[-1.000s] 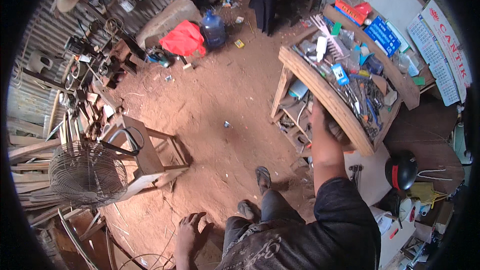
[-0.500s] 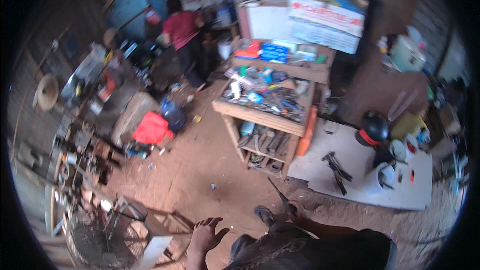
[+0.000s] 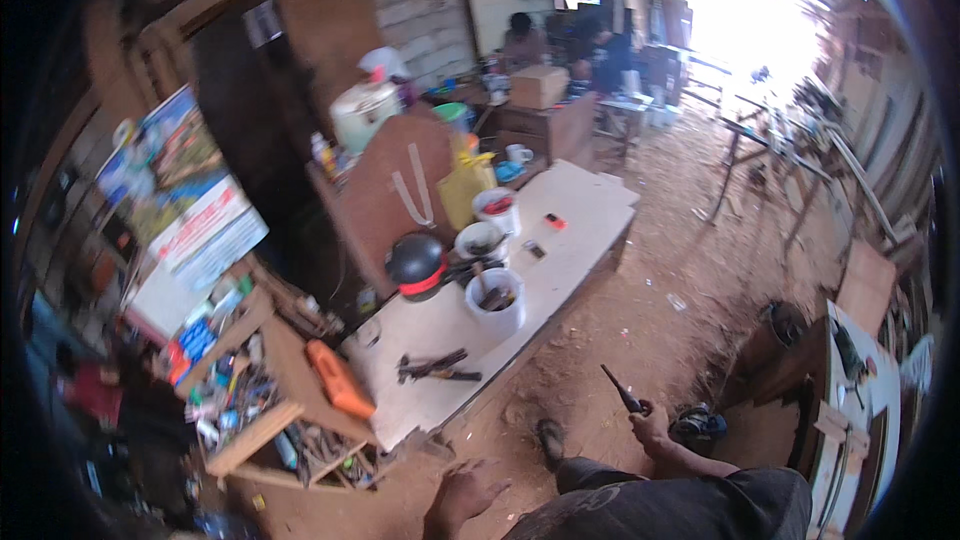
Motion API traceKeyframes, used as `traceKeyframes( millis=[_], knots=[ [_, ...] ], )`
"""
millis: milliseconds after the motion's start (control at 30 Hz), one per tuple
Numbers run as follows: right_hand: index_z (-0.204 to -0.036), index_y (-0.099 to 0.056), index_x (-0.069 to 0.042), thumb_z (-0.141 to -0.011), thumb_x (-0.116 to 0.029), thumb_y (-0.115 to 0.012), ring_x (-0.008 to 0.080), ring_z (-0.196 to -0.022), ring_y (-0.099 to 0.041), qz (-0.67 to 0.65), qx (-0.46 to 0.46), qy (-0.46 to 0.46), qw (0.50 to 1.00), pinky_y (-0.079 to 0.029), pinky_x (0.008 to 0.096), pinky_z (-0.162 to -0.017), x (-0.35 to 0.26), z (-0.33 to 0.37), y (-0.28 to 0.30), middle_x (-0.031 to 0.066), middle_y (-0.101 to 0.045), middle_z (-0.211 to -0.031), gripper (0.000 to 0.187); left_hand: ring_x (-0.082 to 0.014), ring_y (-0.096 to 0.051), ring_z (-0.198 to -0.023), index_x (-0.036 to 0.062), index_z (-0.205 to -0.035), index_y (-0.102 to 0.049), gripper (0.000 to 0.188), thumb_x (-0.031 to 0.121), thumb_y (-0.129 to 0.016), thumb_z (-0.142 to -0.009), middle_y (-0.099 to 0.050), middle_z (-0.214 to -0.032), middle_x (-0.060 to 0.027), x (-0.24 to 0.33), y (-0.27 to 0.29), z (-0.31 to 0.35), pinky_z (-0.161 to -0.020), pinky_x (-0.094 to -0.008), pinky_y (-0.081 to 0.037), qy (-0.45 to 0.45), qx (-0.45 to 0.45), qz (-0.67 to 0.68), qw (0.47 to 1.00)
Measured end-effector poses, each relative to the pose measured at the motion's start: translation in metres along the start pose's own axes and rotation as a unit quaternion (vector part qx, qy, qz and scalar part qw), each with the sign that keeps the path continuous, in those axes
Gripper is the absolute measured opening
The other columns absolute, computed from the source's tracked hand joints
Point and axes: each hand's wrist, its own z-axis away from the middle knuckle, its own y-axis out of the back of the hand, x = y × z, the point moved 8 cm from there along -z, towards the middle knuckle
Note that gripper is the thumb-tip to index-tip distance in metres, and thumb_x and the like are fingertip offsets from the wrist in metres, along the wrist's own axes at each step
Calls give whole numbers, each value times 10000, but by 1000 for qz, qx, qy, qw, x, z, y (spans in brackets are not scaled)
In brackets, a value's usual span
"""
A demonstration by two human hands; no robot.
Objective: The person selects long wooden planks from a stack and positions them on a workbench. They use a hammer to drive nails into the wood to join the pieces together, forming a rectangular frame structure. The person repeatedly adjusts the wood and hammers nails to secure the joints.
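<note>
1 slim pointed hand tool is held in the r. hand; fingers are closed round its dark handle end, & the dark shaft is pointed up & to the l., over the dirt floor, apart from the table. whether it's a file or a knife can't be told. the l. hand is held low nr. the table's near end, a bit blurred, w/ thumb & fingers apart. 1 shod foot is seen betw. the 2 hands.

on 1 long pale table, 2 dark hammer-like tools are laid close together; whether they touch can't be told. 3 white buckets are stood in a row: in the nearest, sev. items incl. 1 handle are held; in the farthest, red stuff is seen. 1 black helmet w/ 1 red band is set just l. of the nearest bucket. 1 sm. orange-red item & 1 sm. dark item are laid r. of the buckets. 1 yellow bag is placed behind the farthest bucket.

at l., 1 wooden workbench is heaped w/ tools, too blurred to count; 1 orange container is stood betw. it & the table. 1 calendar is hung above. at the back, 1 white mug, 1 cardboard box & 2 people are seen.
</note>
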Motion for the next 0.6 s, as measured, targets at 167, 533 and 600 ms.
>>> traceKeyframes(
  millis=[167,533,600],
  knots=[
    [-1158,-610,8,-856,-176,-760,227,-843,-657,29,270,109,956,-531,341,-769,-12,-48,137,109,-657,-895,384,-334,-560,-1307,124,-1383,-604,608,562,-602,-961,-610,-1401,-146,138,25,-133,-1104,-467,-432,-110,-121,37,986],
    [-1243,-647,-6,-810,-140,-856,132,-956,-639,-328,308,177,875,-516,307,-898,-166,-140,374,21,-691,-1053,499,-395,-625,-1174,97,-1297,-646,579,541,-654,-926,-673,-1247,-191,312,24,-480,-1023,-475,-471,-330,-174,-78,925],
    [-1403,-530,-23,-848,-143,-810,173,-978,-663,-439,359,313,762,-522,326,-933,-201,-140,436,39,-686,-1088,634,-402,-629,-1139,93,-1274,-654,530,491,-675,-925,-685,-1198,-183,361,51,-534,-1015,-481,-469,-337,-113,-71,932]
  ],
)
